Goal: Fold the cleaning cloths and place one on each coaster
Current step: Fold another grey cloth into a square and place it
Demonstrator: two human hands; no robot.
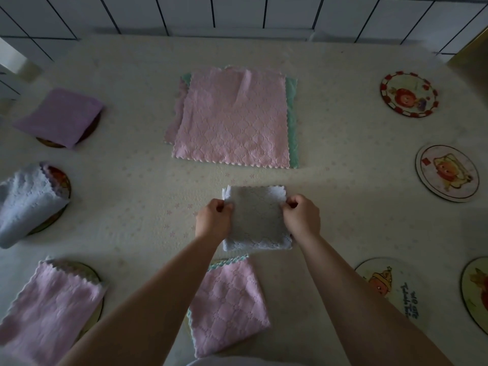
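Grey cloth (257, 217), folded to a small square, lies on the table (343, 143) just nearer the person than the stack (232, 114) of unfolded cloths, pink on top. Left hand (214, 219) pinches its left edge, fingers curled. Right hand (302, 216) pinches its right edge likewise. Left of the stack, three coasters each carry a folded cloth: purple (59, 116), blue (26, 202), pink (50, 310). Another pink cloth (228, 305) lies nearer than the grey one. Right of the stack, bare coasters (408, 95), (447, 173).
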